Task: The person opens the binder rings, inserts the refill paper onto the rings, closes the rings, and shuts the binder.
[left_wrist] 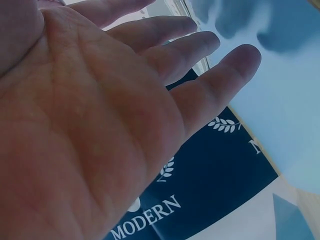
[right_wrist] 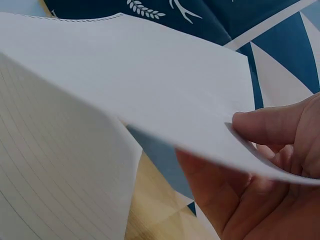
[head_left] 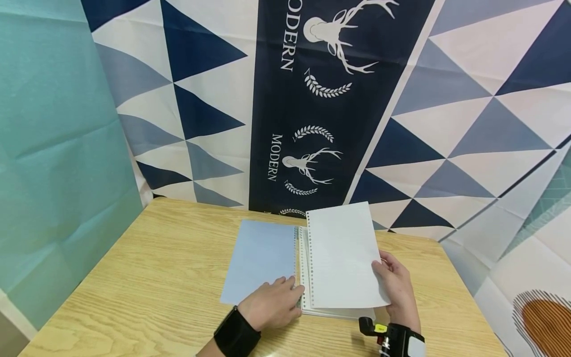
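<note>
A loose-leaf notebook lies open on the table, its pale blue cover (head_left: 263, 248) folded out to the left. Above its right side, my right hand (head_left: 398, 285) holds white punched paper (head_left: 343, 258), pinched at the right edge between thumb and fingers. Holes run down the paper's left edge, which stands apart from the binding strip. In the right wrist view, the held paper (right_wrist: 150, 85) bends slightly over a lined page (right_wrist: 55, 155). My left hand (head_left: 273, 303) rests at the lower binding with fingers extended; the left wrist view shows its spread fingers (left_wrist: 220, 85) and palm.
The notebook sits on a wooden table (head_left: 165, 267) near its back edge. Behind hangs a patterned cloth (head_left: 214, 94) with triangles and deer heads, and a teal cloth (head_left: 58, 148) hangs at the left. Both wrists wear black bands (head_left: 237, 333).
</note>
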`<state>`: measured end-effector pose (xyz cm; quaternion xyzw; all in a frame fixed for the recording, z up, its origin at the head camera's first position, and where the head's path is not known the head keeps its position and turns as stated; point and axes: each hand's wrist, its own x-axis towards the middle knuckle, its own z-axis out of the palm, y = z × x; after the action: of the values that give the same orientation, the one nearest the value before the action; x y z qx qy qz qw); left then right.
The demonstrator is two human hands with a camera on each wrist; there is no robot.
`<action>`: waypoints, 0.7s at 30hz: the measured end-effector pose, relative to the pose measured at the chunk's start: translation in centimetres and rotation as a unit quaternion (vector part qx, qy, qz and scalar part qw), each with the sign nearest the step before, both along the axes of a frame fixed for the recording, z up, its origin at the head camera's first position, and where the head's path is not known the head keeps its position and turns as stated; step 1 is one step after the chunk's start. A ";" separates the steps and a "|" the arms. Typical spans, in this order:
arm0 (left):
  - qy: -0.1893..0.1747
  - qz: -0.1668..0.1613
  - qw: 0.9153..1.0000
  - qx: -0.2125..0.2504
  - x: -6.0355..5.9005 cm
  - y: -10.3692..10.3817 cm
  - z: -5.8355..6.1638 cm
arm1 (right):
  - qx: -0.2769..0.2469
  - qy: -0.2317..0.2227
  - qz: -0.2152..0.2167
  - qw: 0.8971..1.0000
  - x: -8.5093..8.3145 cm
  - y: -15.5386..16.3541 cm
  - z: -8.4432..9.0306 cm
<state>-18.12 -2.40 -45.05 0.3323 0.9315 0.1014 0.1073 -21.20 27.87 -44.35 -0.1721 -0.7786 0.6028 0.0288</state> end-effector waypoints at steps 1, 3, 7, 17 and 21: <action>0.000 0.001 1.000 0.000 0.0 0.0 0.0 | -0.001 0.000 -0.005 1.000 0.0 0.0 0.0; 0.002 0.003 1.000 0.000 0.0 0.0 0.0 | 0.000 0.003 -0.019 1.000 0.0 0.1 -0.1; 0.000 0.008 1.000 0.001 0.1 0.0 0.0 | -0.007 0.007 -0.039 0.999 0.1 0.0 -0.2; -0.011 0.010 1.000 -0.009 0.0 0.0 -0.1 | -0.017 0.004 0.010 1.000 -0.8 -1.2 -1.0; -0.010 0.011 1.000 -0.008 -0.1 0.1 -0.1 | -0.020 0.004 0.012 1.000 -1.0 -1.5 -1.1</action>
<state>-18.20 -2.31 -45.17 0.3201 0.9348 0.0983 0.1186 -22.18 26.34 -45.45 -0.1607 -0.7680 0.6196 0.0213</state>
